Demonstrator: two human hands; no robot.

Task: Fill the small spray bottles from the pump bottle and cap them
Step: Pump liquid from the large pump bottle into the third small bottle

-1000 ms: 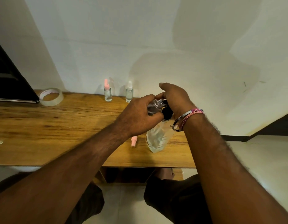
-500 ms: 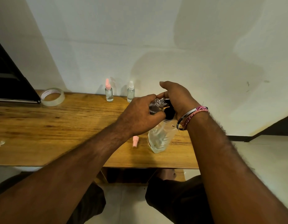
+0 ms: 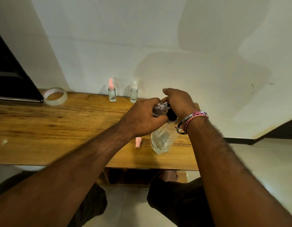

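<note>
Small spray bottle point(image 3: 160, 108), clear and uncapped, lies tilted in the left hand point(image 3: 142, 118), whose fingers curl round its body so that the open neck points toward the right hand point(image 3: 178, 102). The neck sits right at the black pump head point(image 3: 171, 114) of the pump bottle point(image 3: 161, 140); whether the two touch cannot be told. The right hand is arched over the pump head from above, fingers bent down around it and the palm covering its top. On that wrist sit a metal bangle point(image 3: 181, 125) and a pink braided band point(image 3: 197, 116).

The pump bottle stands directly beneath both hands on the wooden table point(image 3: 43, 128), clear, with liquid in its lower part. Just below the left hand, beside the pump bottle's base, a loose pink spray cap point(image 3: 138, 142) lies on its side on the wood.

Beyond the left hand, against the wall, two capped small bottles stand upright and apart: a pink-topped bottle point(image 3: 112, 91) and a white-topped bottle point(image 3: 134, 93). Well out past the left hand's outer side, a roll of clear tape point(image 3: 55, 96) lies flat, beside the edge of a dark flat object point(image 3: 12, 79).
</note>
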